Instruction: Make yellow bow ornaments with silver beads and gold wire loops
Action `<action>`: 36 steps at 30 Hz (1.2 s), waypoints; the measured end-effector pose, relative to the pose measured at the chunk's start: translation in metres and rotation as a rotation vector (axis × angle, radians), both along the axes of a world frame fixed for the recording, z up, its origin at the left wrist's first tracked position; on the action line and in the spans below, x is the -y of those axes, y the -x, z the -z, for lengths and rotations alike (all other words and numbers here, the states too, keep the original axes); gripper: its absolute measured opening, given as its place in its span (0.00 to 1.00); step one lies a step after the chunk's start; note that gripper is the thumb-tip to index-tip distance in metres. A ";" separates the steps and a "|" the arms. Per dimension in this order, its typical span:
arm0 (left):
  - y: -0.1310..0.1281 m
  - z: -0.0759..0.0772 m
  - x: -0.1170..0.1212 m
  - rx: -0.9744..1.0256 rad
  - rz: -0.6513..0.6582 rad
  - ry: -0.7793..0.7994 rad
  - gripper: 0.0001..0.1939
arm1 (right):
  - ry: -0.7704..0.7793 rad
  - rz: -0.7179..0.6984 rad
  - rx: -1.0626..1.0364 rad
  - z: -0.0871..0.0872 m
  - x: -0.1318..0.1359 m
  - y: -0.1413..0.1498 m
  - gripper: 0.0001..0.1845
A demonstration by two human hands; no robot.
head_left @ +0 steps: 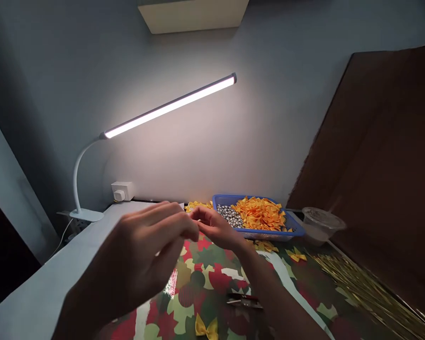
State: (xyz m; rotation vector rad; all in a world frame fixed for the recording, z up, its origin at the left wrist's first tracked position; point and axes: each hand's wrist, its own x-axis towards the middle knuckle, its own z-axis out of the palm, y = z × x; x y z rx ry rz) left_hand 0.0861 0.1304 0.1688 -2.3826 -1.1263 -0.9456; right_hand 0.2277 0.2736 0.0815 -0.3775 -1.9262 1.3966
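Raised over the patterned table cover, my left hand is large and close, its fingers bent and pinched together. My right hand meets its fingertips, thumb and forefinger curled into a pinch. Whatever lies between the fingertips is hidden or too small to make out. Just behind my right hand stands a blue plastic basket with orange ribbon bows and silver beads. Below my hands lie a small metal tool with dark handles, perhaps pliers, and a yellow ribbon bow.
A white clamp lamp shines from the left over the white tabletop. At right are a lidded clear plastic tub, a bundle of gold wire stems and a large brown board. More yellow bows lie beside the basket.
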 end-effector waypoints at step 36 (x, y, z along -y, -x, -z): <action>-0.005 0.040 -0.075 0.006 0.034 0.011 0.08 | 0.389 0.168 -0.260 -0.031 0.000 -0.032 0.24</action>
